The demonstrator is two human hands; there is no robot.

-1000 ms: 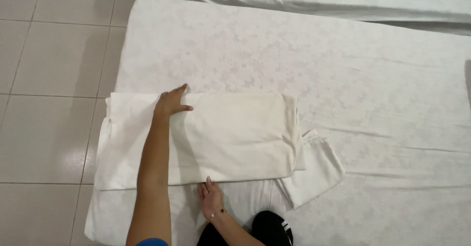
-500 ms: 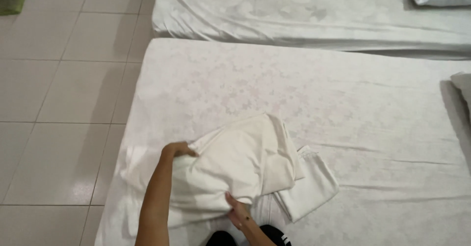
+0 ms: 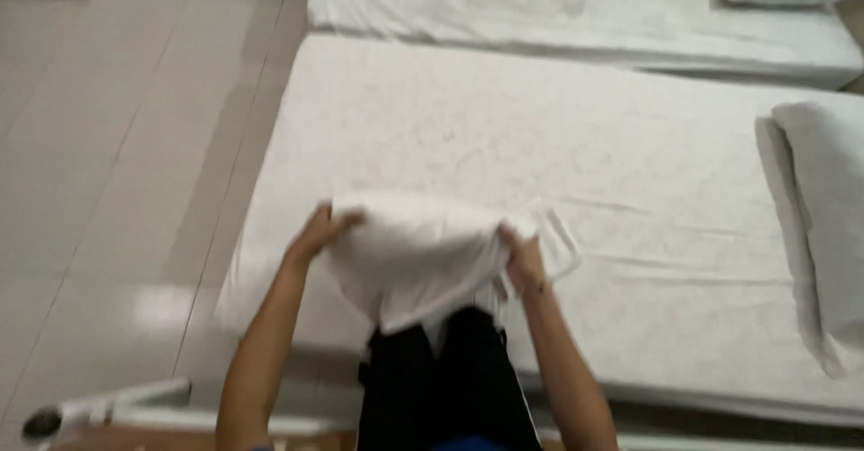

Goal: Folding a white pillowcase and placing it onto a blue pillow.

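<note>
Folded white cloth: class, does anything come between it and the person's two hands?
Nothing visible does. The left hand grips the folded white cloth at its left end and the right hand grips its right end, holding it lifted above the white mattress.

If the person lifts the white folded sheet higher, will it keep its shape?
Probably not: the white folded sheet already sags between the left hand and right hand. It seems light and floppy, so the folds could open.
</note>
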